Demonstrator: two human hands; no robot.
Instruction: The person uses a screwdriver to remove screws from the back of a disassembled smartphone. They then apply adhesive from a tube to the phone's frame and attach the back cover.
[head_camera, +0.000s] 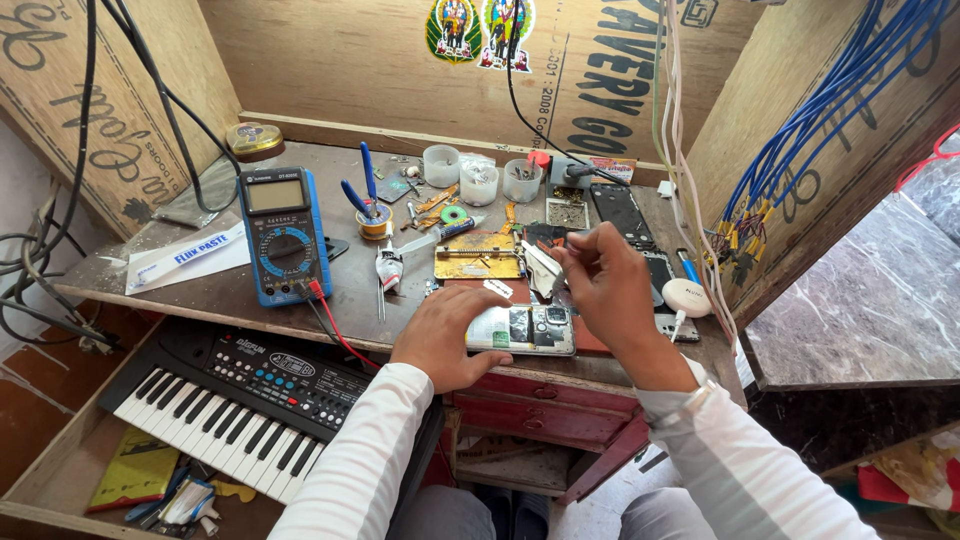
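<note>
Phone (522, 329) already opened, steadied under flat left hand (443, 335); right hand (610, 285) at two o'clock pinching thin tool, internals untouched yet.

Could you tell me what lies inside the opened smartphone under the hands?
The opened smartphone with its back cover removed shows a circuit board and metal shields. The left hand covers its left end; the right hand hovers above.

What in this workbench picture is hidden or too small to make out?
Head view only:
- Left end of the opened phone: hidden under the left hand.
- Tool in the right hand: only a thin tip shows, and its kind is unclear.
- Contents of the three small cups: too small.
- Multimeter reading: too small.
- Toy keyboard: right end hidden by the left sleeve.
</note>
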